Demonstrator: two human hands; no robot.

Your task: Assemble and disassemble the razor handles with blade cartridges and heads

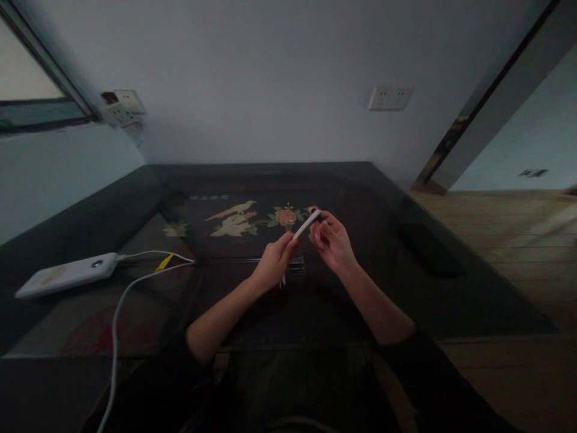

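My left hand (274, 261) is closed around the lower end of a slim white pen-like stick (306, 225), which slants up to the right over the table. At its upper end, which looks dark, the fingers of my right hand (332, 242) are curled and pinch it. The exact kind of stick is too dim to make out. Just below and between my hands lies a small shiny dark case (296, 265) on the tabletop. A thin whitish bit shows under my left hand, partly hidden.
The dark glossy table (360, 313) carries a bird-and-flower picture (234, 219). To the left lies a white power bank (70, 275) with a white cable (118, 325) running off the front edge. A dark flat object (430, 249) rests at right. A wall stands behind.
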